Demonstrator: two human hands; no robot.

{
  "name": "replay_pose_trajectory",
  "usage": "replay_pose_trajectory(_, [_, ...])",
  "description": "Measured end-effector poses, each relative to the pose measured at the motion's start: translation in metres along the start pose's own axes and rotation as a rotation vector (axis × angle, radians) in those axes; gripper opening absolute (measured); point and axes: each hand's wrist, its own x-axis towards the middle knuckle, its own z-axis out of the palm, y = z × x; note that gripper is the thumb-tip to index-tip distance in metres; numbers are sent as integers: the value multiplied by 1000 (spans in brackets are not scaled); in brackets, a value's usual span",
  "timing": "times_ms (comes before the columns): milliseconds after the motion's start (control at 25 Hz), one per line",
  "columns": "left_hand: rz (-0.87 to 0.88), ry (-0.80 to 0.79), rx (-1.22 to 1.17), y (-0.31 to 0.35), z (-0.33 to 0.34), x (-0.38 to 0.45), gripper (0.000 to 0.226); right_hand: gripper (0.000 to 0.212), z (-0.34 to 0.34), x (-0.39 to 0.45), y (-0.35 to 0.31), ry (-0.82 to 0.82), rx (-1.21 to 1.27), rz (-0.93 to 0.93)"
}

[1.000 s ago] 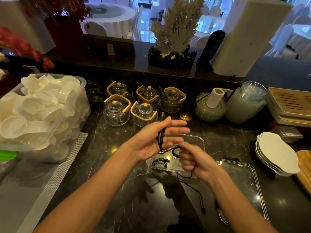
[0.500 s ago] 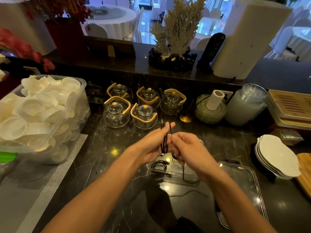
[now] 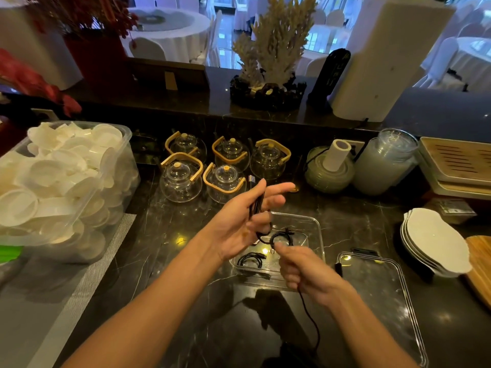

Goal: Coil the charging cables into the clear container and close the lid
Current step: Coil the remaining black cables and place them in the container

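Observation:
My left hand (image 3: 247, 221) holds several loops of a black charging cable (image 3: 256, 205) across its palm, above the clear container's left side. My right hand (image 3: 303, 272) pinches the same cable lower down, and the loose tail (image 3: 309, 317) hangs from it towards the counter's near edge. The clear container (image 3: 316, 227) sits open on the dark counter. Inside lie two coiled black cables, one (image 3: 251, 259) at the front left and one (image 3: 282, 236) in the middle. The clear lid (image 3: 382, 296) lies flat to the right of the container.
Several glass teapots (image 3: 183, 179) with wooden handles stand behind the container. A big tub of white cups (image 3: 53, 187) fills the left. Stacked white plates (image 3: 435, 243) and a wooden board (image 3: 481, 264) sit at the right. A green holder (image 3: 329, 171) and a stack of clear lids (image 3: 385, 160) stand at the back right.
My right hand has dropped from beside the left hand down towards me, drawing the cable with it. The left hand's fingers have spread, with the loops still across the palm.

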Motion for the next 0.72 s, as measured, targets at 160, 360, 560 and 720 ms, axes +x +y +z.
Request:
replay_pose_trajectory(160, [-176,56,379,-14,-8,-3,46,34,-19,11,-42,13,35,36])
replay_pose_trajectory(360, [-221,261,597,-26,-9,2,49,34,-11,4,-87,106,-317,-59])
replay_pose_trajectory(560, [-54,416,432,-30,-7,10,43,38,32,-14,-72,130,-435,-260])
replay_pose_trajectory(720, [72,401,120,-26,-7,17,47,42,50,-20,-34,58,-337,-282])
